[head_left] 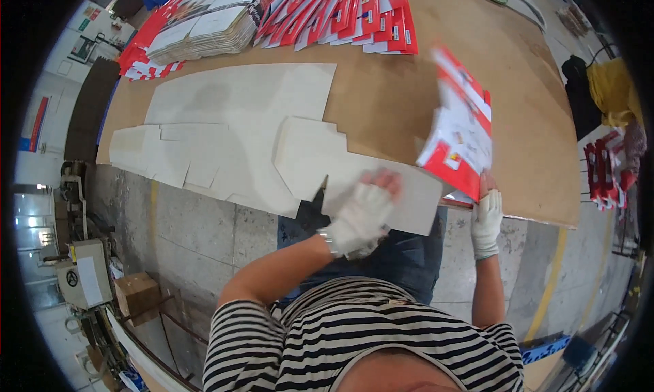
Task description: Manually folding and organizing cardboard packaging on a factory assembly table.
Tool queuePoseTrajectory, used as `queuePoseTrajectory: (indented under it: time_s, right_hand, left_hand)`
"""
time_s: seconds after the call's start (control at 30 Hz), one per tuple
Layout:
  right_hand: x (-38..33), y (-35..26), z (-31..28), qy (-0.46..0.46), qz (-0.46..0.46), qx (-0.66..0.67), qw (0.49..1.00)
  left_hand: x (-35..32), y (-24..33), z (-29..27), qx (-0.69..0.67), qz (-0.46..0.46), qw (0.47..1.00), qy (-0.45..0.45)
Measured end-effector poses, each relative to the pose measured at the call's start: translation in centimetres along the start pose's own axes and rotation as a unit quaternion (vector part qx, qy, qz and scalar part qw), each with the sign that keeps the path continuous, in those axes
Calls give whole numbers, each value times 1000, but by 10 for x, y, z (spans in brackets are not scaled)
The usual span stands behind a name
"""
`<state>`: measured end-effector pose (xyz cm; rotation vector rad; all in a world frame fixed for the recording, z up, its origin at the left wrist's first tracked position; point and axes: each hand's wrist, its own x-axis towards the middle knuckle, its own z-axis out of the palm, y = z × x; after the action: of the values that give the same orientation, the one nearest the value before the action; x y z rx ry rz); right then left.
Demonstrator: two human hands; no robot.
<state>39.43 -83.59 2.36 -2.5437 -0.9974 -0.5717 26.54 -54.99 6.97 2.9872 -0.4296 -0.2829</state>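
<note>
The right hand's (486, 218) fingers gripped the near end of the printed sheet (463, 136), its long axis running away from the bench's (531, 160) near edge. The left hand (364, 211) (blurred, finger state unclear) was farther, over white card (417, 198).

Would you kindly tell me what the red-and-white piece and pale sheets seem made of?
The red-and-white piece seems printed paperboard, thin with coloured panels; blur leaves gloss uncertain. The pale sheets look like matte paperboard: dull, flat, crisply cut.
</note>
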Motion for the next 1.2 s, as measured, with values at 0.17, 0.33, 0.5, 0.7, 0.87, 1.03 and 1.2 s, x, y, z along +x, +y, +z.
queuePoseTrajectory:
  time_s: [0.17,0.33,0.5,0.7,0.87,1.03,1.2]
  right_hand:
    - [7,10,-5,-114,-48,-43,991]
    - [2,18,-6,-83,8,22,996]
    - [-2,12,-14,-31,78,123,989]
    - [40,-49,-12,-223,-94,27,970]
    - [45,-60,4,-214,-148,31,965]
    - [43,-62,-2,-203,-141,38,968]
    - [42,-62,-1,-190,-127,62,972]
  left_hand:
    - [-59,-84,22,-41,20,982,186]
    - [-36,-99,18,-231,66,940,243]
    - [0,-82,36,-215,-170,910,311]
    - [12,-68,26,-71,-102,968,219]
    - [-25,-69,-28,-8,-43,997,70]
    - [-75,-111,-16,168,-91,974,124]
    - [-66,-105,18,-575,-216,672,414]
